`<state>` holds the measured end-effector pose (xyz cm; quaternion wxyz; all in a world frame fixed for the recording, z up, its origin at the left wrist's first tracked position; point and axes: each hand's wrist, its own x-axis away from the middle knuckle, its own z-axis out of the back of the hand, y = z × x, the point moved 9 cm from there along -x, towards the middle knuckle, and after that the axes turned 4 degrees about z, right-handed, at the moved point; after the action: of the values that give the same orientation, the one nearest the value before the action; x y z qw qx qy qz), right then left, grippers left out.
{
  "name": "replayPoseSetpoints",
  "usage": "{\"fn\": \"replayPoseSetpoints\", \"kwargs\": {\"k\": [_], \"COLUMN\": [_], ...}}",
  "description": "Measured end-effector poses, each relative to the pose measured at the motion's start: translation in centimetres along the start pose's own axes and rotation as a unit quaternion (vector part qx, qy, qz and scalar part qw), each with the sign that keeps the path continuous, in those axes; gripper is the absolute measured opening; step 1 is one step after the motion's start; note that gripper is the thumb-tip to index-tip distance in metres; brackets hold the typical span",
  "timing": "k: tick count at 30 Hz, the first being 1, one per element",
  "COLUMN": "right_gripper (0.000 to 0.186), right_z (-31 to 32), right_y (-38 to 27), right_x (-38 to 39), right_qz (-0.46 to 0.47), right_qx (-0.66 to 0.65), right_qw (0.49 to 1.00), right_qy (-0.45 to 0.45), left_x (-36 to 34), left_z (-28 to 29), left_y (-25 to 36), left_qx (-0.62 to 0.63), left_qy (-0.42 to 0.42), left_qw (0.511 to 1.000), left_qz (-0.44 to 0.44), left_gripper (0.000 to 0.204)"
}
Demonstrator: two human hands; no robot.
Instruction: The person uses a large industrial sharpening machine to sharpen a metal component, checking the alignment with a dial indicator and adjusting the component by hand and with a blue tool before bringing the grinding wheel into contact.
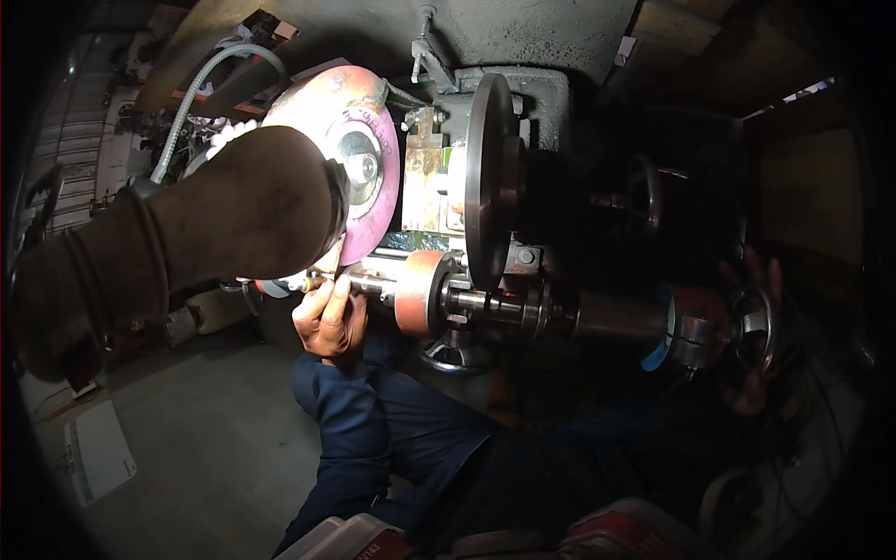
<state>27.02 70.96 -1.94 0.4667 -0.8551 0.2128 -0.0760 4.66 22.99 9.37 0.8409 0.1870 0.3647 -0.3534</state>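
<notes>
My left hand (331, 319) is raised below the grinding wheel, its fingers pinched together at the left end of a slim metal shaft (373, 284). What else may lie between those fingertips is hidden. Just above is the pink grinding wheel (383, 201), with a round metal hub and a worn reddish guard (331, 89). To the right, the shaft runs into a reddish-brown cylindrical block (420, 292). In deep shadow at the far right, my right hand (763, 285) lies against a metal handwheel (767, 327), fingers stretched and apart, its palm mostly hidden by the wheel.
A large dark metal disc (490, 182) stands upright right of the grinding wheel. A thick brown lamp-like body (243, 201) covers much of the left. Behind it curves a grey flexible conduit (177, 117). Another handwheel (455, 355) sits low in front; a white panel (98, 453) lies lower left.
</notes>
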Motion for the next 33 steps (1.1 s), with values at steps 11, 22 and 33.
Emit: {"fn": "replayPoseSetpoints", "kwargs": {"k": [11, 22, 33], "right_gripper": [0.093, 0.131, 0.082], "right_z": [1.8, -3.4, 3.1], "right_y": [0.1, -1.4, 0.9], "right_x": [0.8, -0.2, 0.1], "right_qz": [-0.048, -0.076, -0.009], "right_qx": [0.056, 0.199, 0.034], "right_qw": [0.997, 0.977, 0.996], "right_qy": [-0.004, 0.032, -0.077], "left_x": [1.2, 11.5, 28.6], "left_z": [-0.5, -2.4, -10.8], "left_y": [0.2, 6.4, 4.9], "left_qx": [-0.079, 0.16, 0.52], "left_qy": [0.038, -0.133, -0.009], "left_qw": [0.993, 0.901, 0.185], "left_qz": [-0.08, 0.38, 0.834], "left_gripper": [0.045, 0.049, 0.036]}}
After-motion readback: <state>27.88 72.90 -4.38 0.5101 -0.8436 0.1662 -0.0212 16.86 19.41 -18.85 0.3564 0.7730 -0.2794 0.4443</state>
